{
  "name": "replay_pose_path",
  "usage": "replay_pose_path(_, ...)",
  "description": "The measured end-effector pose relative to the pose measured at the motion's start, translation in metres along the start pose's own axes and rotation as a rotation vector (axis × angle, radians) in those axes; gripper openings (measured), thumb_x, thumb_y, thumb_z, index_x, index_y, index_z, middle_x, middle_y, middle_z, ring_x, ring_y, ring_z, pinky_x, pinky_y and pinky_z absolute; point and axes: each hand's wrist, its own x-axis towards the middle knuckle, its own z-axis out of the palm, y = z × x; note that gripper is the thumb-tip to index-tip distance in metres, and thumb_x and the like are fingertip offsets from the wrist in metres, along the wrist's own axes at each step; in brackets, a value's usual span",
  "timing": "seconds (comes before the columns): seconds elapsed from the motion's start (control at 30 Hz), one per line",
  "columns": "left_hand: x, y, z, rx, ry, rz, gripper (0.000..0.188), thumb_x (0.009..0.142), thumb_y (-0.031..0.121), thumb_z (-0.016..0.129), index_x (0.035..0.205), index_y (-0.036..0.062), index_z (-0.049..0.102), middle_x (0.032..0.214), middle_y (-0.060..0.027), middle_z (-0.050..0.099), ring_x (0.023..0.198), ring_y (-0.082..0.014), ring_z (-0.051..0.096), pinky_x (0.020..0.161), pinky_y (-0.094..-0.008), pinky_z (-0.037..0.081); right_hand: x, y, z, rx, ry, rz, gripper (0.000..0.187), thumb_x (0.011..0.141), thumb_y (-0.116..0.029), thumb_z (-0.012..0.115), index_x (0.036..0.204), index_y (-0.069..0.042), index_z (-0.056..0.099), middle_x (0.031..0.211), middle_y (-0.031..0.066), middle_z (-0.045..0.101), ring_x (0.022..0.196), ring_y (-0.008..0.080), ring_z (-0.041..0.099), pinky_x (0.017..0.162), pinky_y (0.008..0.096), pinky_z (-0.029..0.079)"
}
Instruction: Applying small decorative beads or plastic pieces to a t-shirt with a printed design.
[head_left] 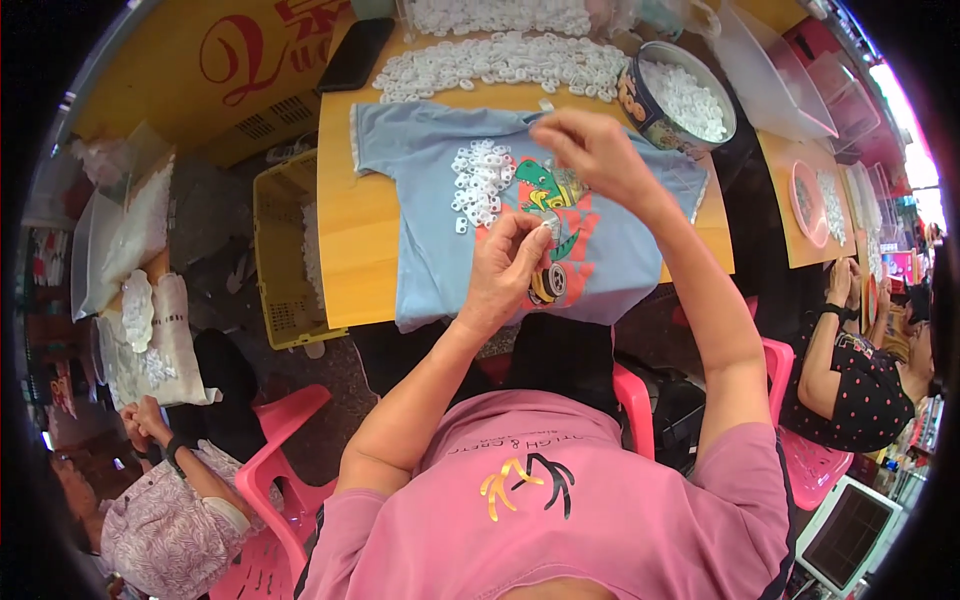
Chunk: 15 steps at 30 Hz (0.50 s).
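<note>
My left hand pinches a small whitish plastic piece between thumb and forefinger, low over the printed front of a blue T-shirt. My right hand is raised over the upper part of the shirt, its fingers bent together; whatever they hold, if anything, is hidden. Just beyond those fingers shows a single small white piece. Beside my left hand, a pile of small white plastic pieces with holes lies on the shirt, left of its green dinosaur print. The shirt is spread flat across the table.
More white pieces cover the far table. A round tin of them stands far right, a black phone far left. A yellow crate sits left of the table. Other people work at both sides, near pink chairs.
</note>
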Motion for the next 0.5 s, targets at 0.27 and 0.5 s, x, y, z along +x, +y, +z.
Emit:
replay_pose_path(0.27,0.0,-0.001,0.001,0.021,-0.009,-0.009,0.012,0.098,0.013,0.057,0.097,0.0012,0.056,0.078,-0.001,0.059,0.067,-0.0062,0.055,0.061,-0.0217,0.046,0.103,0.045,0.041,-0.282,0.093,0.047,0.023,0.086,-0.024,0.063,0.096,-0.005,0.071,0.089,0.0188,0.069,0.083,0.0349,0.067,0.074,0.041,0.052)
replay_pose_path(0.5,-0.001,-0.002,-0.003,0.036,-0.011,-0.01,0.013,0.098,0.013,0.057,0.097,0.0009,0.056,0.079,-0.0006,0.059,0.067,-0.0059,0.055,0.061,-0.0212,0.046,0.127,0.051,0.064,-0.654,0.025,0.081,0.024,0.083,-0.028,0.065,0.091,-0.006,0.071,0.087,0.014,0.07,0.084,0.034,0.066,0.075,0.042,0.052)
